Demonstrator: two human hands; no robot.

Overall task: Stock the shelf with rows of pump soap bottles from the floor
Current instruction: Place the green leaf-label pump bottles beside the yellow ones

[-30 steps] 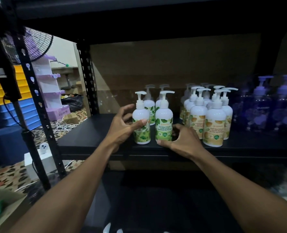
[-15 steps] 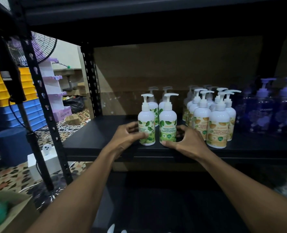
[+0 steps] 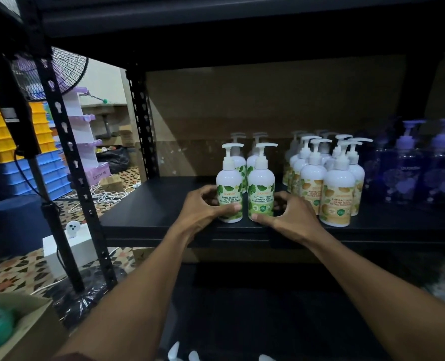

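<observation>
Left green bottle (image 3: pixel 229 190) and right green bottle (image 3: pixel 261 191) upright side by side at centre frame, nearly touching, close to the front lip of the black shelf (image 3: pixel 151 204). Left hand (image 3: pixel 203 208) wrapped low round the left one, thumb across the label. Right hand (image 3: pixel 290 216) curled round the base of the right one. Each grip closed on its own bottle. Back pair (image 3: pixel 239 158) of the same kind just behind; hard to tell in the dim light whether touching. Right of centre, a tight block of orange-label bottles (image 3: pixel 337 194), the nearest just beside the right hand's knuckles. Further right, purple bottles (image 3: pixel 409 175) in shadow.

Likely trouble: tall, narrow, probably top-heavy with those pumps, and held low. A shove at the base could tip one backward into the back pair, or forward off the lip. Sliding the right one sideways could drive knuckles into the orange block and domino that row. Spouts pointing right could snag a neighbour's neck. At the bottom edge, white pump tops (image 3: pixel 174 351) below the shelf, apt to be struck by anything dropped.
</observation>
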